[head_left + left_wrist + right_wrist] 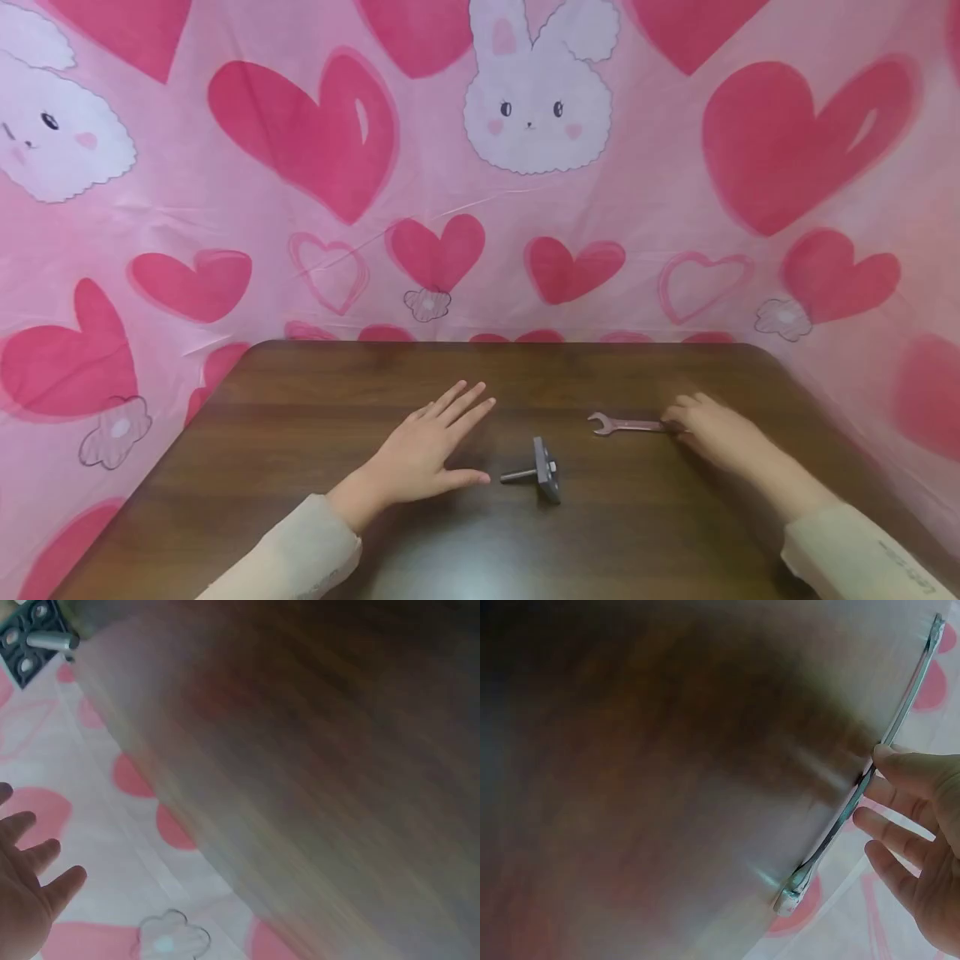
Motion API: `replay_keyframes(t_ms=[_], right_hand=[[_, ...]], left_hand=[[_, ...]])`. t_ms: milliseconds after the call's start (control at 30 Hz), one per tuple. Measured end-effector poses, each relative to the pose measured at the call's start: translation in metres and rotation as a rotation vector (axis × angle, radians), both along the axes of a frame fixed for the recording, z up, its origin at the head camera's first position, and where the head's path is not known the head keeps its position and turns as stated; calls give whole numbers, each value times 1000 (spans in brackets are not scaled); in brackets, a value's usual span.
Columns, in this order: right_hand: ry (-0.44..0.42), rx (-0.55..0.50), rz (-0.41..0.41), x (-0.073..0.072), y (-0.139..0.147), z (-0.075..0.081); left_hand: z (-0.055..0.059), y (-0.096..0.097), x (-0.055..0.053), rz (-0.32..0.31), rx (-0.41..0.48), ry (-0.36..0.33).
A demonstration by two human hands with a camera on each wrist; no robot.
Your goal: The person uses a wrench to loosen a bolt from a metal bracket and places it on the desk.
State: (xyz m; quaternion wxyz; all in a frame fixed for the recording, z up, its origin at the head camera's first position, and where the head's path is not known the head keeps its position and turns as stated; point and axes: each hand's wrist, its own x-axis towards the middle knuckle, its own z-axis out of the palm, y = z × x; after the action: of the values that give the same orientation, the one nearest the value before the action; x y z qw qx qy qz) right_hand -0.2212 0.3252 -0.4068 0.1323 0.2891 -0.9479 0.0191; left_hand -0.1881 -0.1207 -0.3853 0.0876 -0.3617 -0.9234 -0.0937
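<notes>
My right hand (708, 429) pinches a metal wrench (628, 425) between thumb and fingers, its open-ended jaw pointing left. In the right wrist view the whole wrench (832, 829) shows, with the right hand (922, 817) gripping around its middle. My left hand (416, 454) is spread with straight fingers, palm toward the table, holding nothing. Just right of its thumb stands a dark grey square plate (542, 471) on edge, with a bolt (517, 476) sticking out to the left. The left wrist view shows this plate (24, 664), holes in its face, and the left hand (26, 892) apart from it.
Both hands work over a dark wooden table (300, 533) with rounded far corners. Behind and beside it hangs a pink cloth (450, 192) printed with hearts and rabbits.
</notes>
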Motion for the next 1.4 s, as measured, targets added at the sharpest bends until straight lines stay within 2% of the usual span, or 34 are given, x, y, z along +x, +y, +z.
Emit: replay_keyframes(t_ms=[133, 200, 367, 533, 667, 800, 1000, 1233, 1400], right_hand=[[17, -12, 20, -5, 2, 0], [6, -15, 4, -6, 1, 1], [-34, 12, -84, -6, -1, 6], [-89, 26, -108, -6, -1, 7], [-151, -15, -68, -8, 1, 4], [-159, -53, 3, -10, 2, 1], [-235, -158, 74, -7, 2, -5], [-267, -165, 72, -6, 4, -7], [-284, -190, 57, -7, 5, -2]], left_hand=[[2, 13, -1, -38, 8, -12], [3, 18, -2, -49, -4, -34], [7, 29, -9, -29, -29, -67], [7, 38, -14, -34, -23, -122], [3, 46, -16, -56, 0, -157], [1, 55, -17, -72, 17, -162], [-1, 63, -15, -73, -3, -188], [-1, 69, -13, -74, -1, -240], [-2, 71, -14, -84, 14, -235]])
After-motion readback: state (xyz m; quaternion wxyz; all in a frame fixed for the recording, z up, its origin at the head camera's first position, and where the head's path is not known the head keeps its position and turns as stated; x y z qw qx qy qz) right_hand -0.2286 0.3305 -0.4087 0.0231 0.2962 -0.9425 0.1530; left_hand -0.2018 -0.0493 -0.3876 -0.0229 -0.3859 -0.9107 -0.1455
